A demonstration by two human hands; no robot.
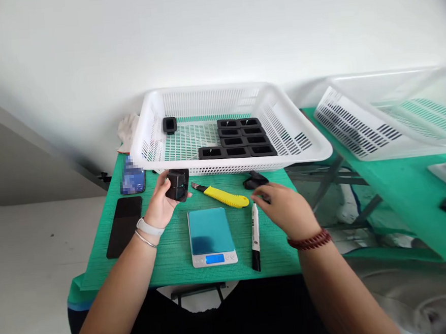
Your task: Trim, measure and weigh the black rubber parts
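Note:
My left hand (pixel 160 203) grips a small black box-shaped part (pixel 177 184) just in front of the white basket (pixel 147 126). My right hand (pixel 283 206) hovers over the green mat with its fingers apart, holding nothing, close to the top of a marker pen (pixel 254 233) and a small black piece (pixel 255 180). A yellow utility knife (pixel 225 196) lies between the hands. A small digital scale (pixel 211 236) with a lit blue display sits below it. Inside the basket lie several black rectangular parts (pixel 240 138) in rows and one alone (pixel 169 124).
Two phones (pixel 123 225) (pixel 132 177) lie on the mat's left side. A cloth (pixel 127 129) sits behind the basket's left corner. A second white basket (pixel 391 114) stands on the neighbouring green table at right. The mat's front edge is near my body.

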